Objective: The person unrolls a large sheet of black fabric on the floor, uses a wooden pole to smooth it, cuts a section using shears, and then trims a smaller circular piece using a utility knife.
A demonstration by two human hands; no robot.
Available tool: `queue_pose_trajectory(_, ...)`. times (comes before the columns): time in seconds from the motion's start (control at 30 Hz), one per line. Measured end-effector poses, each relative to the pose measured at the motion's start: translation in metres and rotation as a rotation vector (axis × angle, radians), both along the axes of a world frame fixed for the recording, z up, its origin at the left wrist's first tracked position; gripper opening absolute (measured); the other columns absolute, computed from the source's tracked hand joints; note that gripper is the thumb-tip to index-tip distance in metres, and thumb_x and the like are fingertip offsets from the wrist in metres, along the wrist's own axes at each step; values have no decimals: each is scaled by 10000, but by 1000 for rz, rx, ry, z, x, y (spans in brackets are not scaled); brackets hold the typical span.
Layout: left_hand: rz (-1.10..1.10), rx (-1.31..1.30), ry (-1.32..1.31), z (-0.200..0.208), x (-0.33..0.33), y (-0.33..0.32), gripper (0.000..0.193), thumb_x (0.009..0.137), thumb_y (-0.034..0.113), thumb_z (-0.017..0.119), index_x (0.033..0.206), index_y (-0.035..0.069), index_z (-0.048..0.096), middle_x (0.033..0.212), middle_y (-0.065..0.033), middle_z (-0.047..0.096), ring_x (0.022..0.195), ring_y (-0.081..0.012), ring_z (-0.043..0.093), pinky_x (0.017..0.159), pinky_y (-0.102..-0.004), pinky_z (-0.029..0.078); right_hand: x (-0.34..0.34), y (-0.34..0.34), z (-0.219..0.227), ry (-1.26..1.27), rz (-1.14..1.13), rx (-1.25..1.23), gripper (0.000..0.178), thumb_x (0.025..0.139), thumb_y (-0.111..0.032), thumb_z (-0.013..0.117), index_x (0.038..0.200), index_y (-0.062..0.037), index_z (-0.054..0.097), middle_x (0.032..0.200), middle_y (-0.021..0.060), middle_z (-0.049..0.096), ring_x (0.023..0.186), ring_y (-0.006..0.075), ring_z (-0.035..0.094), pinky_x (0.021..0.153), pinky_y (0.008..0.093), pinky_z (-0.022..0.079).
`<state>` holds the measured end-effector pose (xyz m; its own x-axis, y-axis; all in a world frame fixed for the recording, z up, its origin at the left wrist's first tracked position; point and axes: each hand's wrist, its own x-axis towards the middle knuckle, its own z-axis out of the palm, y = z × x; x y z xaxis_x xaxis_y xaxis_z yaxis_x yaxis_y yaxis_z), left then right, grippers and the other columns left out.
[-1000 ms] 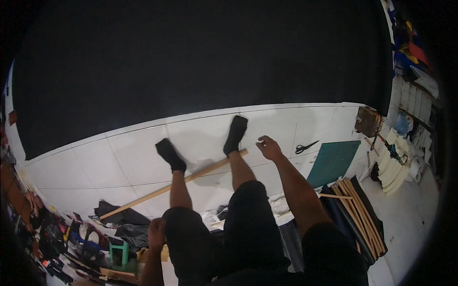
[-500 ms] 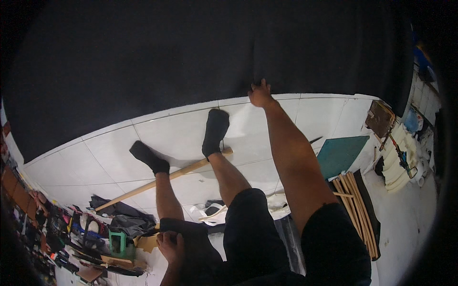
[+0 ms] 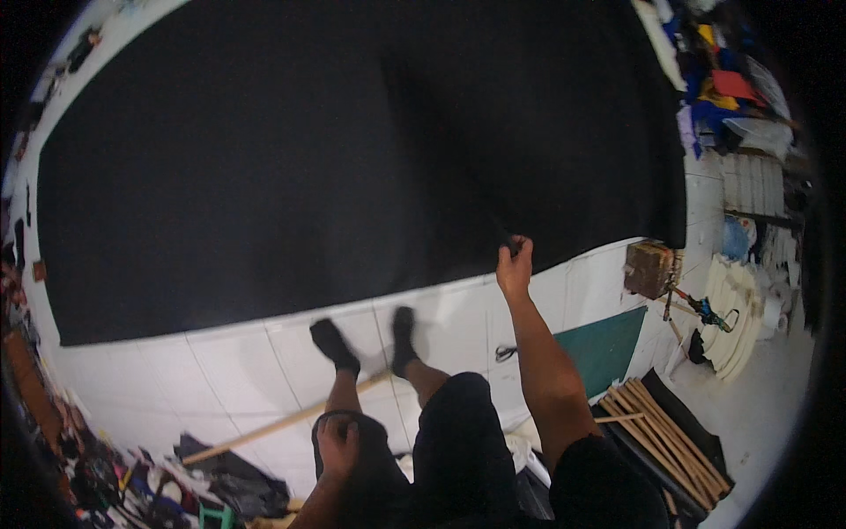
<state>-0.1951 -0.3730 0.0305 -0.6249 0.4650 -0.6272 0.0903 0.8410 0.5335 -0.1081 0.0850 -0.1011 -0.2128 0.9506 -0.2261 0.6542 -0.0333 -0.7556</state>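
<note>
A large black fabric sheet [image 3: 264, 176] is spread across the white tiled floor in front of me. At its near edge, right of the middle, my right hand [image 3: 516, 263] pinches the fabric between thumb and fingers. From this grip a soft, shadowed fold runs up and left through the sheet. My left hand [image 3: 337, 448] rests on my left knee, holding nothing, its fingers laid over the dark shorts. My feet in black socks [image 3: 404, 339] stand on the tiles just short of the sheet's edge.
A long wooden pole [image 3: 282, 423] lies behind my feet. To the right are scissors [image 3: 505, 353], a green board [image 3: 604, 348], a brown block [image 3: 650, 270] and a bundle of wooden sticks [image 3: 670, 436]. Mixed clutter [image 3: 132, 494] fills the lower left, with a green stool [image 3: 214, 516] there.
My right hand, earlier laid on the sheet's edge with fingers spread, now grips the fabric, and a fold has formed. The view has shifted to show more of the sheet. My left hand stays on the knee.
</note>
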Motion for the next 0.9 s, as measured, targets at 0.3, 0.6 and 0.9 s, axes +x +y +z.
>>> queue_pose_trajectory(0.3, 200, 486, -334, 64, -60, 327, 318, 893, 261, 670, 1071, -2, 654, 1029, -111, 653, 935, -212, 621, 827, -319, 482, -34, 94, 263, -68, 418, -233, 450, 941, -454, 557, 1003, -9, 587, 862, 206, 641, 747, 343, 628, 666, 430, 473)
queue_pose_trajectory(0.6, 188, 491, 52, 213, -48, 495, 697, 804, 267, 651, 1339, -101, 396, 1161, -316, 603, 1107, -392, 601, 958, -433, 452, -36, 186, 422, -271, 1351, -466, 396, 910, -309, 635, 1144, 7, 590, 992, 162, 673, 903, 200, 661, 760, 355, 515)
queue_pose_trajectory(0.9, -476, 494, -74, 245, 6, 481, 695, 847, 232, 595, 1448, 42, 301, 1041, -315, 627, 959, -449, 628, 856, -520, 493, -103, 198, 376, -982, 975, 67, 609, 880, -412, 598, 1333, -16, 499, 1269, 251, 568, 1185, 396, 561, 1002, 473, 445)
